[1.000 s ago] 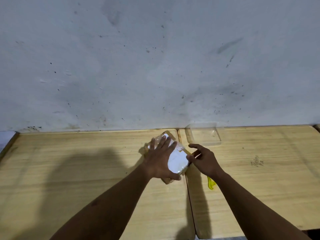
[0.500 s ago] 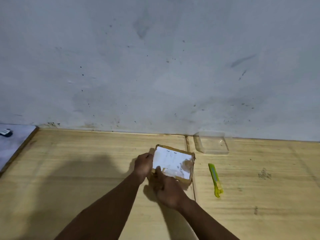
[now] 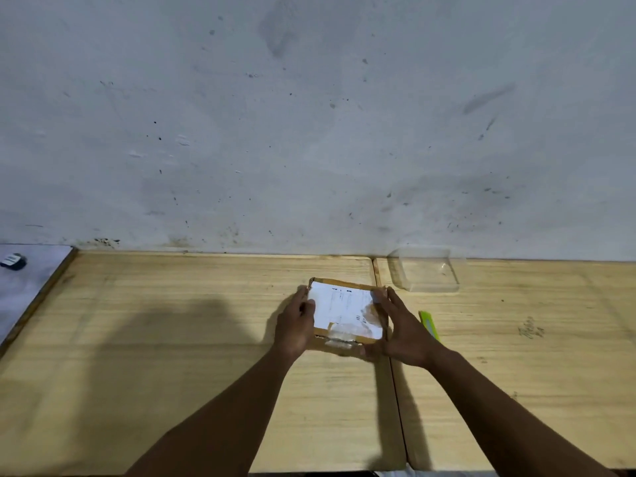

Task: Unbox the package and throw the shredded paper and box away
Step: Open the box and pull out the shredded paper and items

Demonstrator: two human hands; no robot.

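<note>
A small brown cardboard box (image 3: 346,313) with a white shipping label on top and clear tape along its near edge lies on the wooden table (image 3: 172,321). My left hand (image 3: 296,321) grips its left side, thumb on the label. My right hand (image 3: 401,327) holds its right side, fingers along the edge. The box's contents are hidden.
A yellow-green utility knife (image 3: 430,325) lies just right of my right hand. A clear plastic container (image 3: 426,273) sits against the wall at the back right. A seam (image 3: 392,373) splits the two tabletops. A small dark object (image 3: 13,261) rests on a grey surface at far left.
The knife has left my right hand and lies on the table. My right hand moved from the box's near edge to its right side; the box now sits flat, held on both sides.
</note>
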